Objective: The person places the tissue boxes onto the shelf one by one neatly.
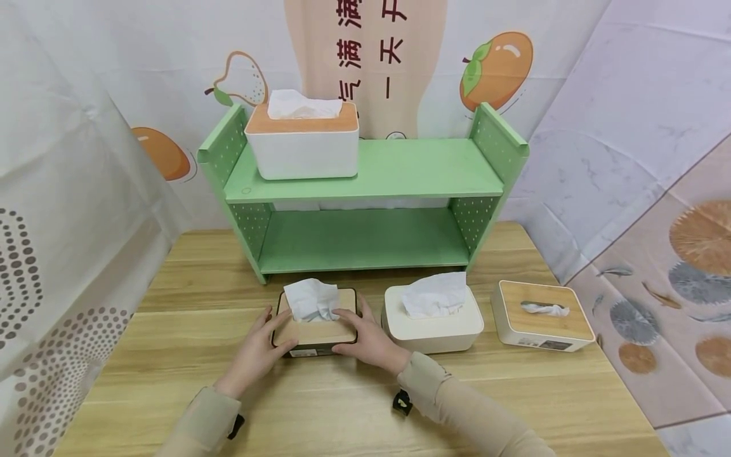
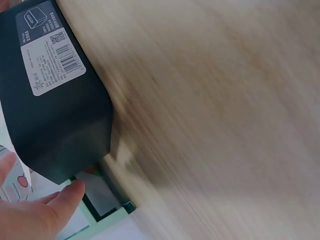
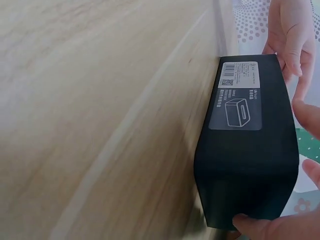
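On the tabletop in the head view stands a black tissue box with a pale wooden lid and a white tissue sticking up. My left hand is at its left side, fingers spread along the lid's edge. In the left wrist view, that thumb is right by the box's end. At the right side is my right hand, one finger reaching over the lid and the thumb near the front corner. The right wrist view shows this thumb overlapping the box's dark end. A printed label marks the long side.
A cream tissue box and a smaller wood-topped one stand to the right. Behind is a green two-tier shelf, with a large white wood-topped tissue box on its upper left. Patterned cloth hangs around the table.
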`<state>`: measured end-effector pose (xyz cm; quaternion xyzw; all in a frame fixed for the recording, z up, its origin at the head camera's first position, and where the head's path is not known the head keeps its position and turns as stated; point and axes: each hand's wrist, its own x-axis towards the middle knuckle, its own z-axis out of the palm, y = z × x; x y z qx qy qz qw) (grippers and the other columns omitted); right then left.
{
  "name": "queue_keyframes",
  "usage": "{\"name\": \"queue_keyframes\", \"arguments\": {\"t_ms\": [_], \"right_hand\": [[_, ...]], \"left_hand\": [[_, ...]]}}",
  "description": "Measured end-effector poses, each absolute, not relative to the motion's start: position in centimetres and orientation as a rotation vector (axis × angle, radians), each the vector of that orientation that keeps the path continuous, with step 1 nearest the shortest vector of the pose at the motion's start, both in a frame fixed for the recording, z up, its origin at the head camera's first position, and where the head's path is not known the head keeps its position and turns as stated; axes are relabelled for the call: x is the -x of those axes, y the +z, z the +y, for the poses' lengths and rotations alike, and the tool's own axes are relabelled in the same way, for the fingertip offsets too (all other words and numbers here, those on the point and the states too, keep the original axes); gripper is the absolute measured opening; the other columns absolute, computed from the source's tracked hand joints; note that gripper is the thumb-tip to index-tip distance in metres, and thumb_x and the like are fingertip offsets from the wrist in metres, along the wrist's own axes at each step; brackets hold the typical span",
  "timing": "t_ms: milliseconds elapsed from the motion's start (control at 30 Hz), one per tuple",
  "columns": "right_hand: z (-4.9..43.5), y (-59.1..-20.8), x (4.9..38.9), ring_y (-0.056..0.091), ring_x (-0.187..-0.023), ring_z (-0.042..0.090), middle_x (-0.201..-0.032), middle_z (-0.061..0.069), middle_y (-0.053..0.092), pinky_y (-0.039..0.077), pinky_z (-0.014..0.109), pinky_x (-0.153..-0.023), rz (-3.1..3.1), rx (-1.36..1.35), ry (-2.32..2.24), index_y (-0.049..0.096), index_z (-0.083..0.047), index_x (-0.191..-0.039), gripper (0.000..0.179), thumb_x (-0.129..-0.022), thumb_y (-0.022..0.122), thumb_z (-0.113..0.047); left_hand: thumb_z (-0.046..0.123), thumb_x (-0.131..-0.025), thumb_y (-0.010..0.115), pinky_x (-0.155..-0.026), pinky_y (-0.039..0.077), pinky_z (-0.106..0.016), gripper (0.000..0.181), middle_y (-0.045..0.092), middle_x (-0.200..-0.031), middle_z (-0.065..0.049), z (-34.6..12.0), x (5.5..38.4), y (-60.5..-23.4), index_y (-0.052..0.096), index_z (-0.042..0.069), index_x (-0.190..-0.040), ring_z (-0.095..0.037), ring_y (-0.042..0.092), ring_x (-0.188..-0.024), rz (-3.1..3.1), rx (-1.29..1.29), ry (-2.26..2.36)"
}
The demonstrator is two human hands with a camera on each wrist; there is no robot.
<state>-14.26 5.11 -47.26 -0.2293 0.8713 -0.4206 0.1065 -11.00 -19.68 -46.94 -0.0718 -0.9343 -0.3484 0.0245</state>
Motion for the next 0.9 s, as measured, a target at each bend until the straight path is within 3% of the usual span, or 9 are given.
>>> {"name": "queue_keyframes", "arguments": {"t_ms": [267,733,900], "right_hand": [[5.1,-47.9,14.3,0.03,-0.133,0.052,-0.151,0.035,0.011,0.042,0.056,-0.098,2.582,0.664,-1.178,0.051,-0.018,-0.136,0.062,-0.08,0.077,-0.024],[5.2,-48.6,14.5,0.024,-0.138,0.048,-0.151,0.033,0.014,0.041,0.055,-0.1,2.567,0.635,-1.191,0.053,-0.019,-0.134,0.058,-0.081,0.076,-0.022],[5.2,-48.8,14.5,0.029,-0.135,0.049,-0.151,0.035,0.013,0.039,0.053,-0.102,2.541,0.629,-1.218,0.054,-0.018,-0.135,0.057,-0.082,0.075,-0.021]], "left_hand": [[0.026,-0.085,0.07,-0.1,0.032,-0.065,0.062,0.02,-0.147,-0.038,-19.9,10.9,-47.1,0.046,0.009,-0.14,-0.056,0.028,-0.131,-3.012,0.19,-1.116],[0.026,-0.087,0.068,-0.103,0.029,-0.065,0.062,0.018,-0.146,-0.04,-20.2,10.9,-47.5,0.044,0.016,-0.143,-0.056,0.026,-0.131,-3.078,0.208,-1.17],[0.024,-0.086,0.069,-0.104,0.028,-0.064,0.062,0.021,-0.145,-0.04,-20.4,11.0,-47.8,0.044,0.015,-0.142,-0.055,0.026,-0.132,-3.059,0.214,-1.197]]}}
